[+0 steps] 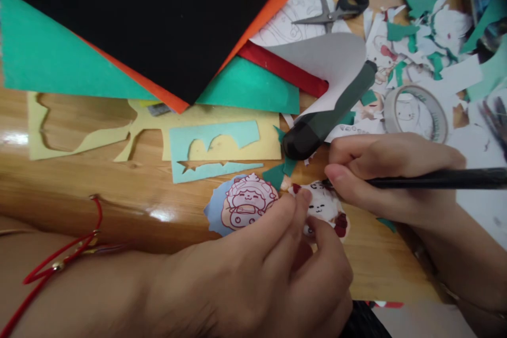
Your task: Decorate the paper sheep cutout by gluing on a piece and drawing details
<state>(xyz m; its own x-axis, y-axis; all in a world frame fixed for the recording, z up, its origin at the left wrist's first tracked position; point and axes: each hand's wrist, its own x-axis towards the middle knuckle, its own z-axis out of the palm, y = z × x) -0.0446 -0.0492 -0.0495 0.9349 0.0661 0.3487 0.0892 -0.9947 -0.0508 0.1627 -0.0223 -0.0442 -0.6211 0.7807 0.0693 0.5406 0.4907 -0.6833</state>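
Observation:
My left hand [273, 269] presses its fingertips on a small white cartoon cut-out [325, 210] lying on the wooden table [119, 190], pinching its lower edge. My right hand [380, 179] grips a thin black pen [439, 179], with the tip meeting the top of that cut-out. Just left of it lies a second cut-out, a pink character on blue paper [240, 203], partly under my left fingers. A red string bracelet [67, 253] circles my left wrist.
Black, orange, green and red paper sheets [158, 16] overlap at the back. Yellow [229, 137] and light blue [209, 148] sheets have shapes cut out. A dark utility knife [328, 111], scissors [336, 8], a tape roll [415, 113] and paper scraps lie to the right.

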